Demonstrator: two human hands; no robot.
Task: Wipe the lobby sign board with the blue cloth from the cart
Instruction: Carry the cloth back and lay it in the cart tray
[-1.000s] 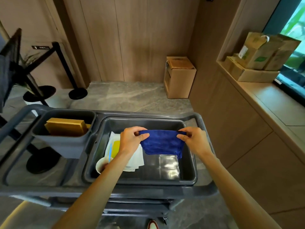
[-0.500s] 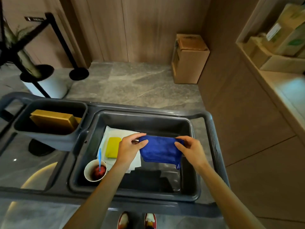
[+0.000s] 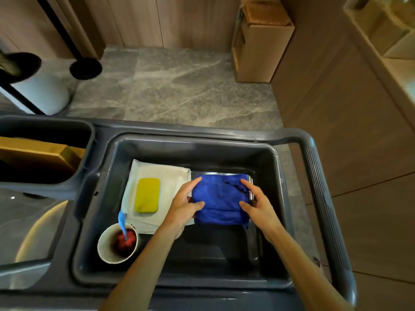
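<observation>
The blue cloth (image 3: pixel 221 198) lies folded flat on the floor of the grey tub (image 3: pixel 193 140) on the cart (image 3: pixel 323 198). My left hand (image 3: pixel 184 205) rests against the cloth's left edge, fingers stretched out and thumb on the fabric. On the right edge my right hand (image 3: pixel 258 205) lies the same way, fingers spread and thumb on top. Neither hand is closed around the cloth. The lobby sign board is out of view.
In the tub, left of the blue cloth, a yellow sponge (image 3: pixel 147 195) sits on a white cloth (image 3: pixel 161 173), with a paper cup (image 3: pixel 118 243) nearer me. A side bin (image 3: pixel 89 140) hangs at the cart's left. A cardboard box (image 3: pixel 260 41), stanchion base (image 3: pixel 85 68) and white planter (image 3: pixel 45 93) stand on the floor beyond.
Both hands lowered the blue cloth from a raised pinch down onto the tub floor, where it now lies folded. My fingers have opened out along its edges. My view tilted further down.
</observation>
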